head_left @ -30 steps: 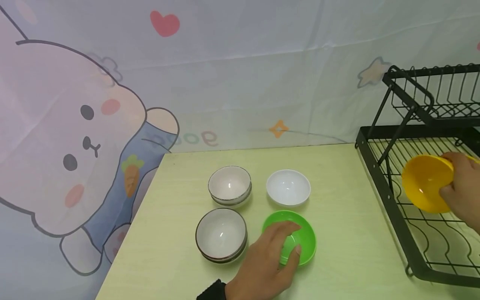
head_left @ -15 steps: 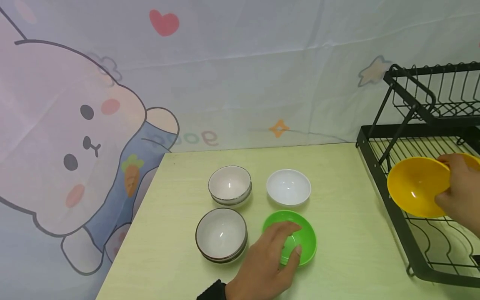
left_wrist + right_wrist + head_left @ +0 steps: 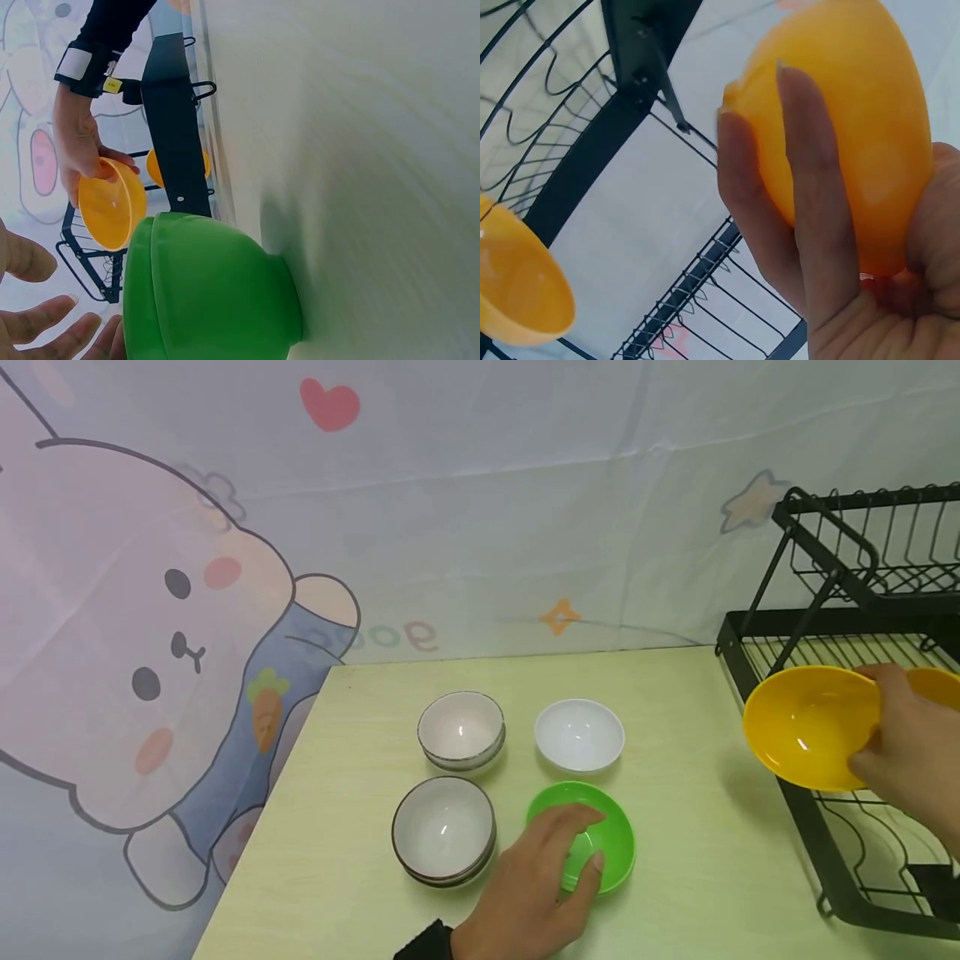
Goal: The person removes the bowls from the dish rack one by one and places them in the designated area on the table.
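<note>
My right hand grips a yellow bowl by its rim, thumb on the inside, over the left edge of a black dish rack. In the right wrist view, the fingers wrap round the outside of this yellow bowl. My left hand hovers with loosely bent, spread fingers over a green bowl on the table. From the left wrist, the green bowl shows a double rim, like two nested bowls, with fingertips just above its opening.
Another yellow bowl lies in the rack behind the right hand. A white bowl stands behind the green one. To the left are grey-rimmed stacked bowls and dark-rimmed stacked bowls. A printed cloth hangs behind the table.
My right hand has carried the yellow bowl leftward from inside the rack to over its left edge, uncovering more of the other yellow bowl. The left hand has stayed over the green bowl.
</note>
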Demonstrator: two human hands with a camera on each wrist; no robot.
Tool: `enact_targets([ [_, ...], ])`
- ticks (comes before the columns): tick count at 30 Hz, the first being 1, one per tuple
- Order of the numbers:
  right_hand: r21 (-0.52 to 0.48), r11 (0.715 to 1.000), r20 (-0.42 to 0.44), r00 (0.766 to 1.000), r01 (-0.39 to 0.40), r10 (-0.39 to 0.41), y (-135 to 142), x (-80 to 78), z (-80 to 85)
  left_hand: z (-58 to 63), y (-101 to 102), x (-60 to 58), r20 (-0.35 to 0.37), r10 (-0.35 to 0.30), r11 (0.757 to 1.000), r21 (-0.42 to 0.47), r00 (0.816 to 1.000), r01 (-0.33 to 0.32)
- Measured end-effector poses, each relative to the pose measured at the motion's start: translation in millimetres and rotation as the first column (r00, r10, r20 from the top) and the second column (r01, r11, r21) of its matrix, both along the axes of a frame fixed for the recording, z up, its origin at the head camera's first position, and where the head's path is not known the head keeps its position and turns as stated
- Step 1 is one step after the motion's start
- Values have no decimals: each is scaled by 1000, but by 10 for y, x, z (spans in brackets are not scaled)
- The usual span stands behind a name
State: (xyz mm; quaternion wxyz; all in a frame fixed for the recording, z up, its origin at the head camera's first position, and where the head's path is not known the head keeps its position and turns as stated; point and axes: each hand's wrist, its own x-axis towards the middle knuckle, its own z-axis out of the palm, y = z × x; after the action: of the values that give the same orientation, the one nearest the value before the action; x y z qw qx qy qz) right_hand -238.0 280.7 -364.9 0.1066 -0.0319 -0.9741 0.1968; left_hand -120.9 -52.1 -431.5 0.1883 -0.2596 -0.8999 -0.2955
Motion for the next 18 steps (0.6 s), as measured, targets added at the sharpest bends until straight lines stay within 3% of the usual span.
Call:
enact_targets([
  [5,-13,1000,1,1000,-6,6,30,-5,-61,-9,8,-14,-27,-11,1000,-15,1000,11],
  [9,-34,999,10,1000,-3,4,43,2,-98,-22,12,-14,-7,-16,1000,-15,1000,15],
  [18,-57,998,26,999,-24,26,0,21,-51,-38,-8,-23,-14,-9,1000,-21,1000,8],
])
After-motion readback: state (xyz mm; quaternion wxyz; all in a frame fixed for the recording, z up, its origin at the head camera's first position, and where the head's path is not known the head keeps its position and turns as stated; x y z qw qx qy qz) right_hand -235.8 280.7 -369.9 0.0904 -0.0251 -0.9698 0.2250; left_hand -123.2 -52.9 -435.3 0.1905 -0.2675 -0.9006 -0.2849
